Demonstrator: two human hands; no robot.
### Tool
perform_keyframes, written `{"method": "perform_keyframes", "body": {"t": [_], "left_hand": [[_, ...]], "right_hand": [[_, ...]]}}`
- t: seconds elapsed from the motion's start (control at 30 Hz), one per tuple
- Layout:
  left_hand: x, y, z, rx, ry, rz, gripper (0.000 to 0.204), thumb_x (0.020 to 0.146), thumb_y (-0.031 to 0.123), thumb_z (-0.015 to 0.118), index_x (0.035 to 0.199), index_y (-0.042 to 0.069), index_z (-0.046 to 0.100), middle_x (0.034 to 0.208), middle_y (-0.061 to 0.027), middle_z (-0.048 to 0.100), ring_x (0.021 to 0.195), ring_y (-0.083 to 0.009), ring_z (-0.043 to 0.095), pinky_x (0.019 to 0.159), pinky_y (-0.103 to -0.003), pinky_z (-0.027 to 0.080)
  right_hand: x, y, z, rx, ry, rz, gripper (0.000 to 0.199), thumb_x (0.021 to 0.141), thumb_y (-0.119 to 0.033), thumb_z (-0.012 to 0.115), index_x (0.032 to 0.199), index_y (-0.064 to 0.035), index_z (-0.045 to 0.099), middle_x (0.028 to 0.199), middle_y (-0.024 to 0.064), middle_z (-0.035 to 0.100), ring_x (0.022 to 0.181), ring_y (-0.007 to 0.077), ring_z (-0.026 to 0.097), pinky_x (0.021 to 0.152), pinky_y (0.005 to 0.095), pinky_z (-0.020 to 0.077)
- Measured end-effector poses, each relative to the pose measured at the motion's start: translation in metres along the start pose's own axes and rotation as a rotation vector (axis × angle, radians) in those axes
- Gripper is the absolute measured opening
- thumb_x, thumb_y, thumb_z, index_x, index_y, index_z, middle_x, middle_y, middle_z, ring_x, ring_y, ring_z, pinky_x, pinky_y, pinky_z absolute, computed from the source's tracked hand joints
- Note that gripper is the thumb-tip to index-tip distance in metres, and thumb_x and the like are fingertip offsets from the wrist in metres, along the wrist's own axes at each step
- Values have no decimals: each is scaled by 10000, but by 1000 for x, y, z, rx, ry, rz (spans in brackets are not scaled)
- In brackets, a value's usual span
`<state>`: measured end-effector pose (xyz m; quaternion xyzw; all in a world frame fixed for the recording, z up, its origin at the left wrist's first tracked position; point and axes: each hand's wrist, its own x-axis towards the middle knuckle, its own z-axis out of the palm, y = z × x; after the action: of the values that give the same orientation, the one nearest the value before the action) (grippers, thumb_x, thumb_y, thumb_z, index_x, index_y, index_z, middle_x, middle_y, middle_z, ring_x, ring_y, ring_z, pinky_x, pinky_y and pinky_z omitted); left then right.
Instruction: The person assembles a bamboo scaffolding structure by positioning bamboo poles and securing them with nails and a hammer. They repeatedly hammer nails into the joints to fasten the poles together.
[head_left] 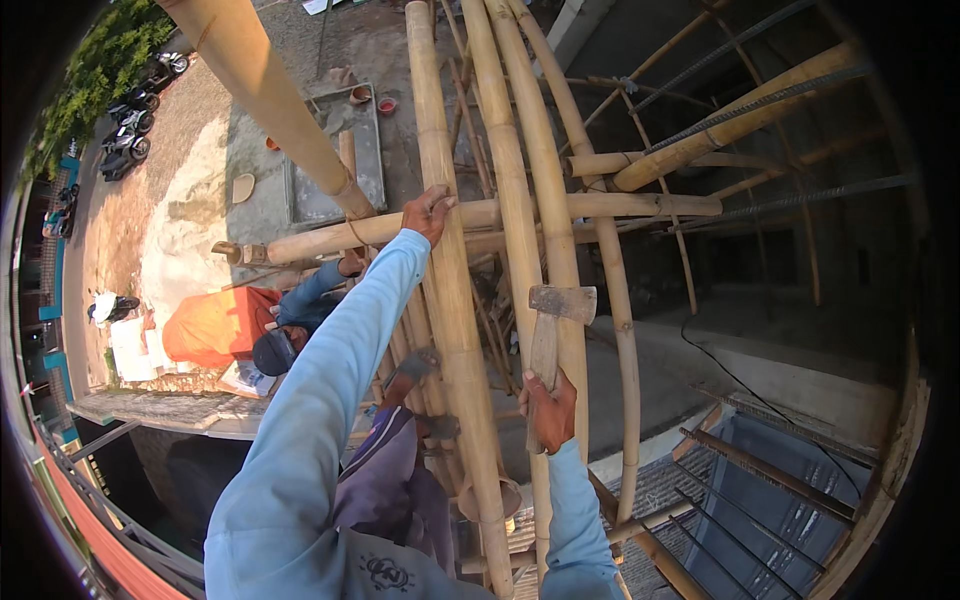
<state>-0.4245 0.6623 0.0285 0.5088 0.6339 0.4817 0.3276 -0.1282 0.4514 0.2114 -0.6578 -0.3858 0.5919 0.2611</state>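
My left hand (430, 212) grips a thick upright bamboo pole (452, 300) where a horizontal bamboo crosspiece (560, 208) meets it. My right hand (550, 410) is closed around the wooden handle of a hammer (552, 325), whose rusty metal head points up beside two more upright poles (530, 180). Both arms wear light blue sleeves. I look down from high on a bamboo scaffold.
Another person in an orange shirt and blue sleeves (225, 325) works lower on the scaffold at left. Steel rebar (760, 100) runs over bamboo at upper right. Far below lie sand, concrete ground and parked motorbikes (130, 125). A tiled roof (690, 490) sits lower right.
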Motion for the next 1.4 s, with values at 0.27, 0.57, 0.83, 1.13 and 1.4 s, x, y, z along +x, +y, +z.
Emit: {"method": "perform_keyframes", "body": {"t": [0.27,0.57,0.83,1.13,1.4], "left_hand": [[-19,-13,24,-67,262,91,224,992,135,650,1183,20,667,978,-171,724,948,-260,729,855,-351,545],[-33,-14,54,-4,415,183,241,984,-77,529,1141,33,674,960,-148,724,925,-207,722,839,-306,559],[-29,-14,51,29,472,242,299,930,-126,539,1139,40,674,969,-169,725,910,-256,737,821,-330,571],[-32,-16,49,-19,451,232,257,929,-120,550,1095,19,688,937,-175,721,874,-269,741,789,-332,573],[-28,-12,46,-81,442,302,325,862,-162,554,1099,16,686,990,-197,722,917,-346,732,809,-369,590]], "right_hand": [[70,-37,22,-241,-77,-201,399,1031,-291,622,1231,51,585,812,117,661,714,165,630,639,351,515],[109,-116,58,-349,7,-627,440,1044,-354,603,1166,68,575,832,170,692,712,266,677,665,378,533],[144,-90,94,-988,-41,-597,343,1018,-248,647,1131,60,546,840,255,680,710,417,678,665,439,548],[131,-94,84,-114,66,-960,319,1005,-224,640,1113,60,543,823,300,688,744,451,703,656,486,546],[140,-85,90,-489,57,-751,331,998,-256,651,1030,59,555,783,264,666,687,434,680,622,469,539]]}}
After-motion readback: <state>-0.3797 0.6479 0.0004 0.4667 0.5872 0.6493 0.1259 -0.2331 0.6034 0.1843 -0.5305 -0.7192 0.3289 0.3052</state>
